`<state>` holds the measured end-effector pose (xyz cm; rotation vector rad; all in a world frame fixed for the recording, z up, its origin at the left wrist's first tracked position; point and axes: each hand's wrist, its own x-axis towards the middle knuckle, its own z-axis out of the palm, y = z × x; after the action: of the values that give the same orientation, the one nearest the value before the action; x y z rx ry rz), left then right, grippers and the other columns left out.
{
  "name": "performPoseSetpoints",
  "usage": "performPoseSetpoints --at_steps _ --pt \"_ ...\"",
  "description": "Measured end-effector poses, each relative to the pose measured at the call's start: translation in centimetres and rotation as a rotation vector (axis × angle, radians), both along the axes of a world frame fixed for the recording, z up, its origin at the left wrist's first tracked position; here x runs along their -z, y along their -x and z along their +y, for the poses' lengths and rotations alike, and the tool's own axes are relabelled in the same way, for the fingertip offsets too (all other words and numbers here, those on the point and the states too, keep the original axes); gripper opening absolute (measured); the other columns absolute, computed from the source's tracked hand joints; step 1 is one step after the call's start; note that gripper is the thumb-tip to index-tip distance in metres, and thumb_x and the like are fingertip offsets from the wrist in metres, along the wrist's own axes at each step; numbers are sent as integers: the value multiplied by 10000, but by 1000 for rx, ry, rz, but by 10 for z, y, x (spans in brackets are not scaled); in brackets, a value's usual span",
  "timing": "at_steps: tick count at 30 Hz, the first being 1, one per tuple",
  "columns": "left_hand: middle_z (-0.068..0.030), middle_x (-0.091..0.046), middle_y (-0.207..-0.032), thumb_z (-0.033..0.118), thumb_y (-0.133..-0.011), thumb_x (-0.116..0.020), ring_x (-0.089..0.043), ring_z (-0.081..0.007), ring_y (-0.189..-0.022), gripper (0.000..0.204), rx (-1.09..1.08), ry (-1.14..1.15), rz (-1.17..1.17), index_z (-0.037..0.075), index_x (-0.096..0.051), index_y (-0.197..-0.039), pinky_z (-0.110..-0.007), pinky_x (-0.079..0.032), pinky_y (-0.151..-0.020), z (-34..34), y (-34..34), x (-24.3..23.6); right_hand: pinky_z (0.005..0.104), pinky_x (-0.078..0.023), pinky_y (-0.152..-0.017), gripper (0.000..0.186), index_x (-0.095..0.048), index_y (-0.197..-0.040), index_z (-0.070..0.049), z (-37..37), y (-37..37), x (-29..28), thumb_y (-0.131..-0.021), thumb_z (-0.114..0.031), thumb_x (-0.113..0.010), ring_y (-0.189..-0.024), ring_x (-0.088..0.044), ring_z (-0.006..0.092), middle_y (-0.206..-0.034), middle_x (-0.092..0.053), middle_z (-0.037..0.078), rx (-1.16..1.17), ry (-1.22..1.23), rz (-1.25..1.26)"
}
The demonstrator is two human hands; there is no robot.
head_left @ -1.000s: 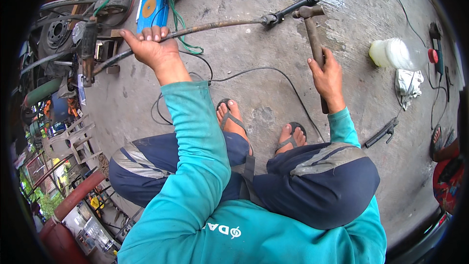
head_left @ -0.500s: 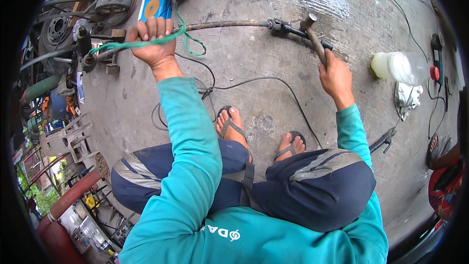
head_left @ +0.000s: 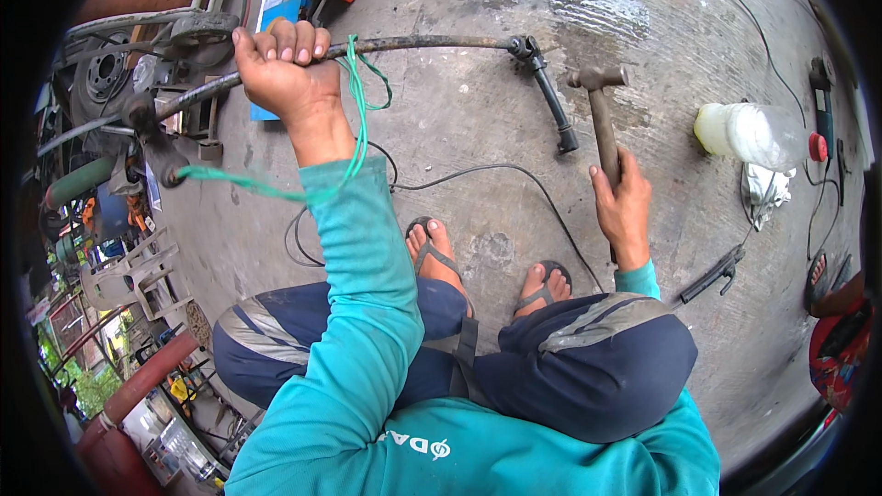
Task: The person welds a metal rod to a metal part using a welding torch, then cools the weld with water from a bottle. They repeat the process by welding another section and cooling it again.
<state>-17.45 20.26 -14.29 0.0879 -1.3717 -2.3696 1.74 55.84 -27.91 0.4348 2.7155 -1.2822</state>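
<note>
My left hand (head_left: 292, 73) is closed around a long, slightly bent metal rod (head_left: 423, 42), knuckles up. At the rod's right end, a jointed black end piece (head_left: 551, 106) angles down toward me. The left end carries another dark link (head_left: 152, 133), pointing nearer to me. A thin green cord (head_left: 360, 115) is looped over the rod beside my left hand and runs to that link. My right hand (head_left: 625, 204) grips the wooden handle of a hammer (head_left: 602, 110). The hammer's head is up, right of the black end piece and apart from it.
A plastic jug (head_left: 749, 133) with a red cap lies by a white cloth (head_left: 767, 188) at right. Closer is a black clamp-like holder (head_left: 715, 273). Black cable (head_left: 501, 168) crosses the concrete. Machine parts (head_left: 106, 69) crowd the left. A person's foot (head_left: 818, 271) shows far right.
The rod has turned, so its right end piece swings down toward me and its left link too. The hammer has drawn back from the end piece. The green cord has slipped off my left hand.
</note>
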Motion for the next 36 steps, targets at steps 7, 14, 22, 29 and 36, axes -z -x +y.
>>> performPoseSetpoints --at_steps 7,14,22,29,36 --pt "42 -313 -564 419 -1063 -416 -316 -112 -513 533 54 3 42 192 -363 -583 -289 -271 -524 0 -18 4 315 -451 -544 398 -590 -1191 48 16 -55 5 -885 -130 -771 -581 -570 133 -727 -608 55 93 265 -143" --pt "56 -303 -573 443 -1032 -486 -287 -94 -494 510 111 -24 100 200 -341 -608 -277 -249 -508 -12 -23 17 491 -545 -754 399 -604 -1197 10 38 -76 14 -850 -119 -752 -891 -703 468 -966 -720 272 38 -20 -221" --pt "59 -318 -579 436 -1019 -524 -296 -84 -499 514 139 -30 126 205 -365 -588 -276 -255 -519 -19 -28 24 495 -532 -712 367 -612 -1163 -3 46 -72 14 -851 -130 -758 -833 -691 469 -895 -710 263 -9 -45 -250" --pt "54 -329 -602 467 -1028 -496 -305 -88 -504 500 204 -16 185 195 -359 -631 -269 -281 -510 -11 -22 19 508 -520 -748 403 -620 -1220 3 47 -62 14 -868 -140 -752 -864 -680 460 -948 -698 267 -26 -108 -336" --pt "49 -361 -585 561 -964 -640 -346 -97 -511 530 614 -111 389 168 -414 -690 -286 -320 -541 -7 -2 3 461 -503 -861 421 -652 -1269 -38 62 -47 21 -867 -119 -749 -1010 -622 405 -1120 -614 194 -20 -294 -178"
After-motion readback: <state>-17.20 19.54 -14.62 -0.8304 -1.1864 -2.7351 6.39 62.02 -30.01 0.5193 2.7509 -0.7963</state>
